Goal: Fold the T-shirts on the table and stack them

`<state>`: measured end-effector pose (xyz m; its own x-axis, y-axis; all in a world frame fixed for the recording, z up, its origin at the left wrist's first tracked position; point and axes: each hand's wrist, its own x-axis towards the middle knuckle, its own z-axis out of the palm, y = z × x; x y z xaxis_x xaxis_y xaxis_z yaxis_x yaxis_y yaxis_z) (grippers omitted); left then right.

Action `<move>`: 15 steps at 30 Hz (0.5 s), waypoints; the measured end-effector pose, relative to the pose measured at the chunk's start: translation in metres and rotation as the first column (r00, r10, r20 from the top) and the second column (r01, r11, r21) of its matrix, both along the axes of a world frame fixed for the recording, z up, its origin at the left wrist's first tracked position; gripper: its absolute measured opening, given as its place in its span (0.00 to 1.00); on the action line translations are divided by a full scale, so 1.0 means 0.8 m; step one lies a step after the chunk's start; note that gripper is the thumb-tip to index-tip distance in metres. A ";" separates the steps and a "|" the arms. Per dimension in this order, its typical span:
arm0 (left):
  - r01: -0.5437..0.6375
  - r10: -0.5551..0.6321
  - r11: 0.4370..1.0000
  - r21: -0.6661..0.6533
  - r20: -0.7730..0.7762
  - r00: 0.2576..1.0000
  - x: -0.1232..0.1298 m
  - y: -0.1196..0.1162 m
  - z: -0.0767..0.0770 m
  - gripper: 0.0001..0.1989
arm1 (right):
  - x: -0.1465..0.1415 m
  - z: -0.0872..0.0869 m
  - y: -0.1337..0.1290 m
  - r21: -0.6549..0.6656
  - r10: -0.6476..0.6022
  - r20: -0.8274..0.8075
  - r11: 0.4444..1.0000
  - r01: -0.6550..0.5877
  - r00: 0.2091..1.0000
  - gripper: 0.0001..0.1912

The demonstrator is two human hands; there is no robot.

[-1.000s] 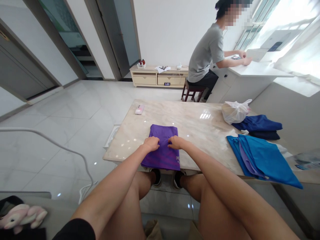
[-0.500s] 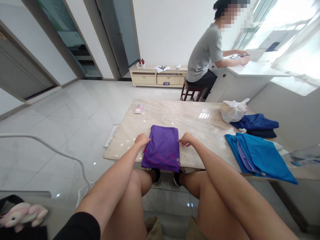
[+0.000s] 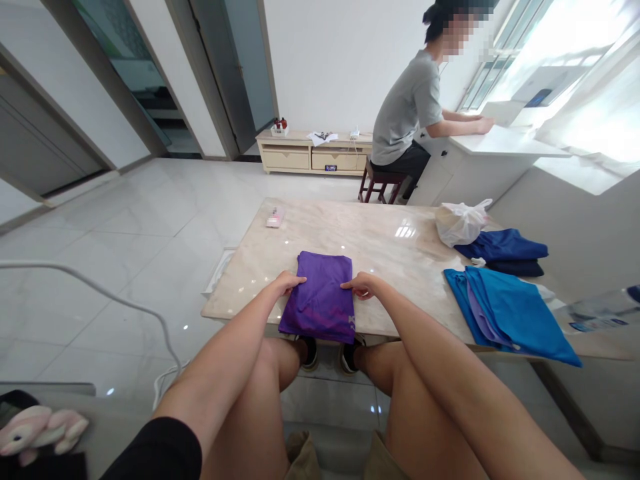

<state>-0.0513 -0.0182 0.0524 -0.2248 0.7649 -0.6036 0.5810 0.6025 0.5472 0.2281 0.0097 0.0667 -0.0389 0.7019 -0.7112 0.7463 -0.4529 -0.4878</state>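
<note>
A folded purple garment lies flat on the marble-topped table, its near edge reaching the table's front edge. My left hand grips its left side, thumb on top and the other fingers partly hidden. On the opposite side, my right hand pinches the edge, with its thumb over the cloth and fingers curled. A small pale print shows at the garment's lower right corner.
Blue folded cloth lies at the table's right, near a white plastic bag, dark blue garments and a clear bottle. A small pink packet sits at the far left. A person sits beyond.
My hands have moved inward onto the garment's sides, thumbs now over the cloth. The garment keeps its folded shape. The seated person's hands have drawn together.
</note>
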 end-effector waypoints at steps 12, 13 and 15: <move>0.031 -0.019 0.998 -0.055 0.206 0.978 0.002 -0.011 0.021 0.25 | 0.037 0.008 -0.009 -0.042 -0.024 -0.052 0.999 0.022 0.998 0.21; 0.032 -0.019 0.998 -0.054 0.228 0.973 0.002 -0.011 0.021 0.24 | 0.041 0.008 -0.009 -0.047 -0.028 -0.066 0.999 0.025 0.997 0.21; 0.038 -0.022 0.998 -0.053 0.274 0.961 0.003 -0.011 0.020 0.23 | 0.049 0.010 -0.008 -0.061 -0.037 -0.097 0.998 0.031 0.995 0.19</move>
